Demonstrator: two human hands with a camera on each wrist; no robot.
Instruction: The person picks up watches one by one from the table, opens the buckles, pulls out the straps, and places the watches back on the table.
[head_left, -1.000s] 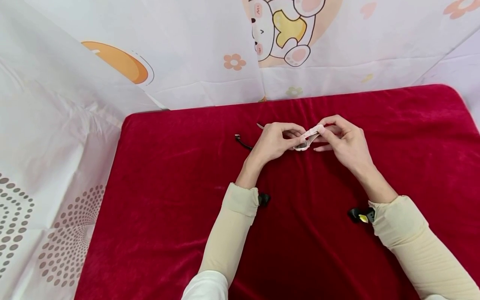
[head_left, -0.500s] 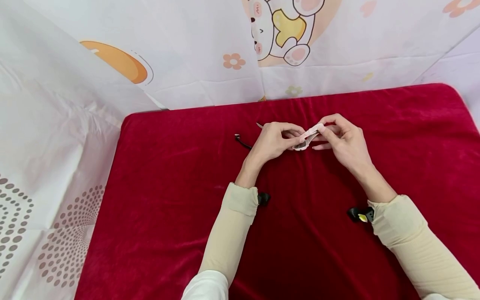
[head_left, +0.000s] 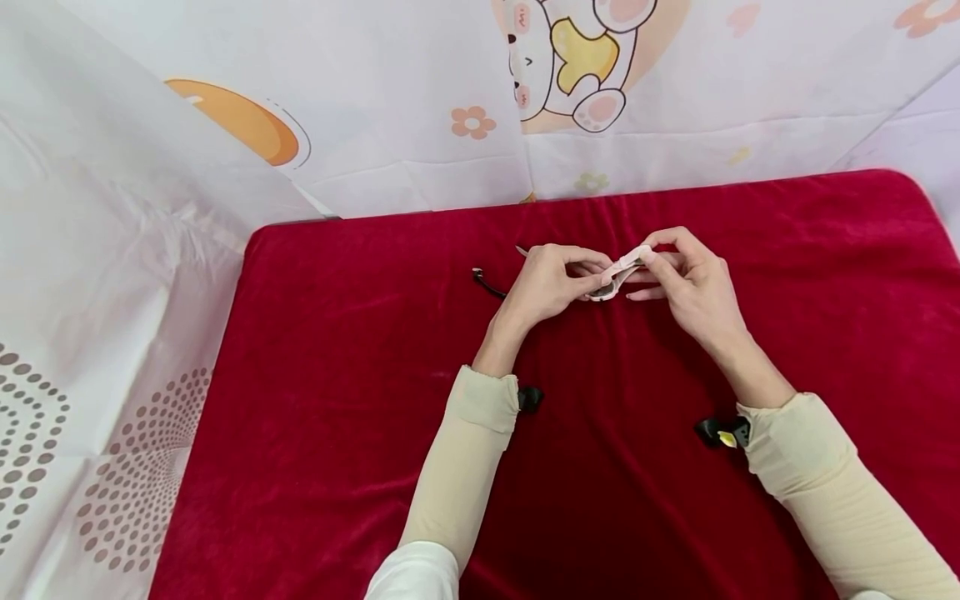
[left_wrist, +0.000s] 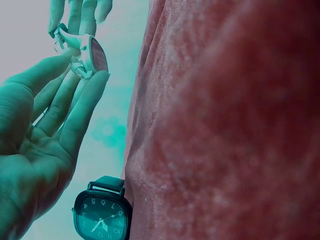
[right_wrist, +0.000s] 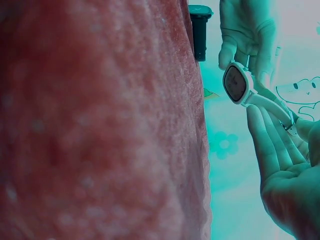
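Observation:
A pale pink-white wristwatch (head_left: pixel 604 293) is held above the cloth between both hands. My left hand (head_left: pixel 551 282) pinches it near the case, thumb on one side and fingers on the other. My right hand (head_left: pixel 697 287) pinches the strap by the buckle (right_wrist: pixel 289 125), seen in the right wrist view. The strap looks bent into a loop, and whether it is fastened I cannot tell. Behind the left hand lies a black-strapped watch (head_left: pixel 489 285), mostly hidden in the head view; its square dark face (left_wrist: pixel 102 217) shows in the left wrist view.
A red velvet cloth (head_left: pixel 360 358) covers the table. A thin greyish strip (head_left: pixel 522 251) sticks out behind the left hand. Patterned white curtains (head_left: pixel 390 100) hang behind and to the left. Black wrist devices (head_left: pixel 529 399) are worn at both cuffs.
Both hands keep nearly the same hold on the pale watch. The whole head view has shifted very slightly.

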